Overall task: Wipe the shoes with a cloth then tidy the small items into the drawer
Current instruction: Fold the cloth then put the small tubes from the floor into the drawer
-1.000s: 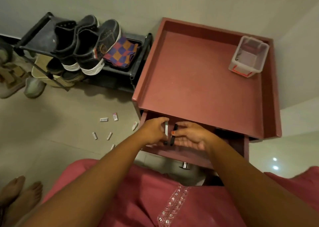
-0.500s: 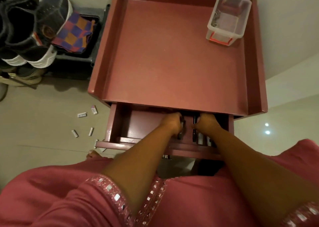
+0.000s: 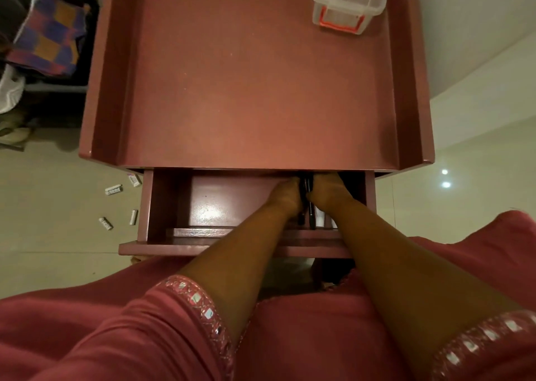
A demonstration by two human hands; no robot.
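The red cabinet's drawer (image 3: 174, 206) is pulled open. Both my hands reach deep into its right part, knuckles up and close together. My left hand (image 3: 285, 196) and my right hand (image 3: 329, 192) have curled fingers and hold slim black pens (image 3: 311, 217) between them. The fingertips are hidden under the cabinet top. A small white item (image 3: 320, 219) lies in the drawer beside the pens. Several small white items (image 3: 113, 190) are scattered on the floor left of the drawer. The checkered cloth (image 3: 49, 35) lies on the shoe rack, beside a dark shoe (image 3: 11, 6) at the left edge.
A clear plastic box (image 3: 346, 1) with a red handle stands at the back right of the cabinet top (image 3: 246, 90), which has raised side rims. The left part of the drawer floor is bare. My red garment fills the foreground.
My hands have gone from the drawer's front edge deeper into its right part with the pens. The camera has leaned forward over the cabinet.
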